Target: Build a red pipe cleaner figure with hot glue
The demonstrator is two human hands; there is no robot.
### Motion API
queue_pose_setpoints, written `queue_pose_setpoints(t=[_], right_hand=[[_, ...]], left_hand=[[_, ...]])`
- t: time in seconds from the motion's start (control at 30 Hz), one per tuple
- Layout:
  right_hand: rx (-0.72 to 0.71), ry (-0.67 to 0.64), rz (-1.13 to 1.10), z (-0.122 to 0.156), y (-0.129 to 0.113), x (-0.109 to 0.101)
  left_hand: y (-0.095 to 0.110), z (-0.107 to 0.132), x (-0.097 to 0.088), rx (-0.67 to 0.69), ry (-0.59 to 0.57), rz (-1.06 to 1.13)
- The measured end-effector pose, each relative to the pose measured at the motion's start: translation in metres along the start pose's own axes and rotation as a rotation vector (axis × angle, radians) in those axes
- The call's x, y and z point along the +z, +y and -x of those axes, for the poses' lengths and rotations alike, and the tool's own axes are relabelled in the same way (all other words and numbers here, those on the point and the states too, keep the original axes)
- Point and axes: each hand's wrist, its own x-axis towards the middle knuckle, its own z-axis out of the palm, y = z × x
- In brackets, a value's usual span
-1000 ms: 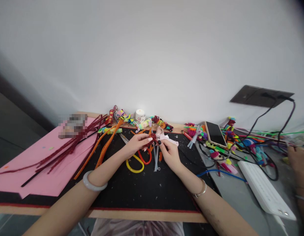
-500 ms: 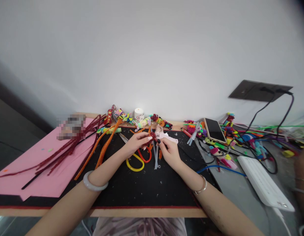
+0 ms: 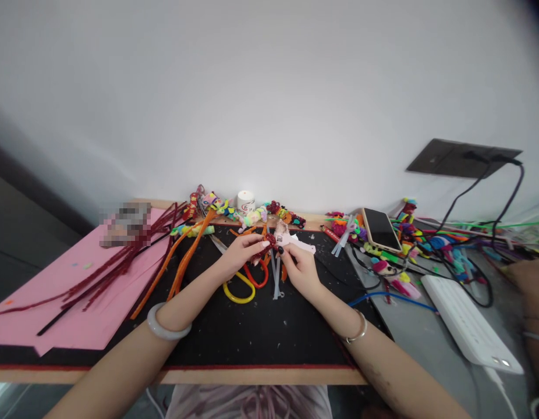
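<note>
Between my two hands, over the black mat [image 3: 261,337], is a small coiled dark red pipe-cleaner piece [image 3: 270,239]. My left hand [image 3: 245,251] is closed on it, thumb and fingers pinched together. My right hand [image 3: 299,267] pinches at the piece's right side, and its fingertips partly hide what they grip. Just behind lies a pale pink tool [image 3: 302,244], partly covered by my right hand. Scissors with yellow and red handles [image 3: 240,299] lie below my left hand. Clear glue sticks [image 3: 276,285] stick out toward me below my fingertips.
Dark red pipe cleaners [image 3: 121,262] lie across pink sheets [image 3: 42,291], with orange ones [image 3: 186,262] nearby. Small pipe-cleaner figures and a white roll [image 3: 245,202] line the wall. At right are a phone [image 3: 382,230], cables, a power strip [image 3: 468,326] and another person's arm [image 3: 531,291].
My hands stay almost in place, with the red piece turned slightly between the fingers. The other person's arm at the far right reaches further into view.
</note>
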Motion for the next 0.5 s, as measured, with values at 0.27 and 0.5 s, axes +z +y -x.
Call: queue_pose_setpoints(t=[0.27, 0.5], right_hand=[[0.004, 0.004, -0.021, 0.0001, -0.0003, -0.0005], [0.019, 0.009, -0.03, 0.0, -0.0005, -0.0003]], left_hand=[[-0.0011, -0.0005, -0.0003, -0.013, 0.013, 0.046], [-0.0005, -0.0006, -0.0001, -0.028, 0.013, 0.092]])
